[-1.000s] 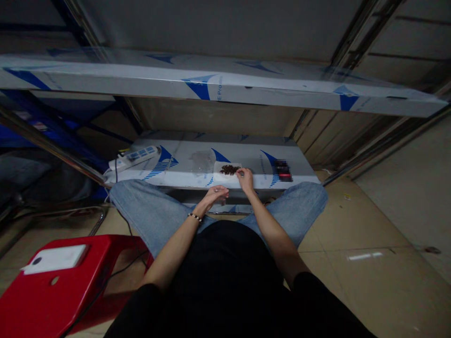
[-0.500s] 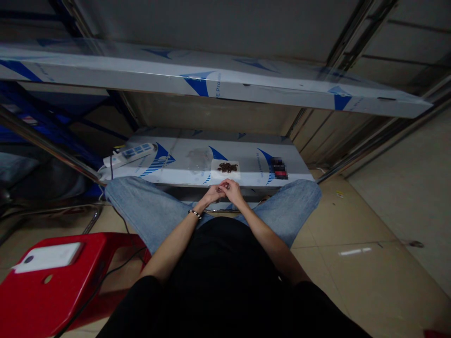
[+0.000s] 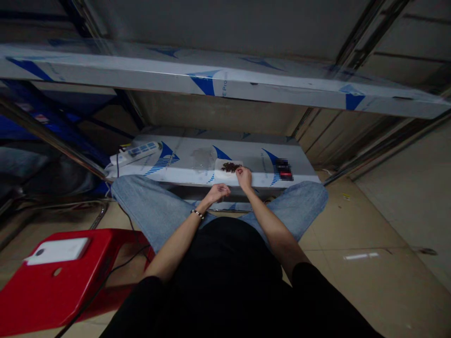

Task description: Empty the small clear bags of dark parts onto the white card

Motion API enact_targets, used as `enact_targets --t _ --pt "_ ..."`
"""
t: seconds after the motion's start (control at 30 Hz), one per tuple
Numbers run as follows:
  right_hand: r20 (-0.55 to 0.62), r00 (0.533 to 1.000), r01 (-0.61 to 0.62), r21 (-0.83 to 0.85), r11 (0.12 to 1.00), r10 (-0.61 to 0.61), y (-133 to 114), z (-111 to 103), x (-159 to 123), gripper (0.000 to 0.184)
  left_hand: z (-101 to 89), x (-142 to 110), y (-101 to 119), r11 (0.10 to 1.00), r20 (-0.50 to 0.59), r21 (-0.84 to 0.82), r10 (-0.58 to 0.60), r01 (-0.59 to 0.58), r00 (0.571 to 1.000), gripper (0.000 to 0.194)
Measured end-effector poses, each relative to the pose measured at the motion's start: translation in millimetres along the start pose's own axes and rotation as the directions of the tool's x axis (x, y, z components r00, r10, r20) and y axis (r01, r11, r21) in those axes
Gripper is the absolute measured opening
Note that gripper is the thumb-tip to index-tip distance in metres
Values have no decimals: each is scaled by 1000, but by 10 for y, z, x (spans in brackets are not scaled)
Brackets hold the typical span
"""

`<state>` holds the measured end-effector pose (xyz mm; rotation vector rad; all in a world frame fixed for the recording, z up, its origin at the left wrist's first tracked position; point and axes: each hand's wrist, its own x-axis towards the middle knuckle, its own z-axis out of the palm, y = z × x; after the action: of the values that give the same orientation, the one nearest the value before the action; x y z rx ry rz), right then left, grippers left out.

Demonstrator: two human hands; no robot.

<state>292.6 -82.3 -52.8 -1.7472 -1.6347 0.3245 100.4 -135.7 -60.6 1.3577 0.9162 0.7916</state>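
Observation:
A heap of small dark-brown pieces (image 3: 230, 167), too small to name, lies on a white sheet (image 3: 221, 174) on the low shelf. My right hand (image 3: 244, 178) is at the right edge of the heap, its thumb and fingertips pinched together; whatever is between them is hidden. In front of the shelf's edge, my left hand (image 3: 217, 191) is held with fingers curled together, and what it holds, if anything, does not show. A clear, crumpled-looking plastic thing (image 3: 202, 160) lies left of the sheet.
The film-covered low shelf (image 3: 183, 176) also bears a white power strip (image 3: 139, 151) and a blurred dark-and-red thing (image 3: 284, 170). An upper shelf (image 3: 155, 77) crosses above. At left, a red stool (image 3: 31, 300) carries a white device (image 3: 61, 250) beside a black cable.
My right hand has parted from my left and moved forward and right to the heap. The left hand stays near the shelf's front edge. The view has shifted slightly.

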Motion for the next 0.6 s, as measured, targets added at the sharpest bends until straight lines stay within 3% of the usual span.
enact_targets --t 0.3,0.4,0.6 --pt "11 990 -141 -85 986 143 58 196 145 16 -15 -57 52 943 11 -306 -132 129 991 35" --pt "40 982 -179 -127 976 185 35 196 204 16 -25 -64 89 893 30 -423 -157 154 987 35" --pt "57 977 -196 -111 974 203 6 114 244 14 -51 -78 155 810 -31 -571 -184 133 983 28"
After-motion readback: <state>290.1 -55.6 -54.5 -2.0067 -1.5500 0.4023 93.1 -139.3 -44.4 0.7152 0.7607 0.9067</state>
